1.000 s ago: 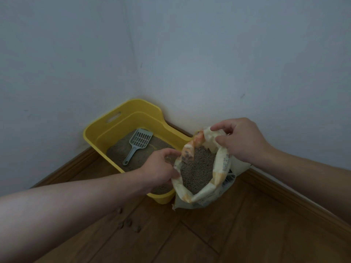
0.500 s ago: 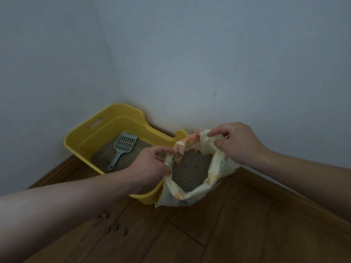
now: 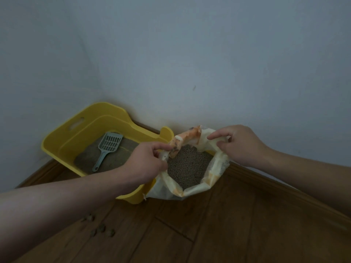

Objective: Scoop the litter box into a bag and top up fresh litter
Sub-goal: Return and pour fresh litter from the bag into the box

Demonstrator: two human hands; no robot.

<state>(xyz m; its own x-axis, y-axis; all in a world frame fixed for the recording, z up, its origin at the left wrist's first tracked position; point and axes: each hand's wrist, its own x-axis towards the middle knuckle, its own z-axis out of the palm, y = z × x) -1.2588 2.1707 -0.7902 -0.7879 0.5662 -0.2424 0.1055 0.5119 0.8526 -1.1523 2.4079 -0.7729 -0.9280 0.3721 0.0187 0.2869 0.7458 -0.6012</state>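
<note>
A yellow litter box (image 3: 62,135) stands in the room's corner with grey litter in its bottom. A grey slotted scoop (image 3: 107,149) lies on that litter, handle toward me. Right of the box stands a cream and orange litter bag (image 3: 214,171), its mouth wide and full of grey pellets (image 3: 188,166). My left hand (image 3: 146,162) pinches the bag's left rim. My right hand (image 3: 239,145) pinches the far right rim, holding the mouth apart.
Several small litter clumps (image 3: 100,227) lie on the wooden floor (image 3: 209,234) near my left forearm. White walls meet behind the box, and a wooden skirting board (image 3: 284,188) runs along the right wall.
The view has swung right, so box and bag sit further left in frame. Both hands keep their hold on the bag's rim, and its mouth is spread a little wider.
</note>
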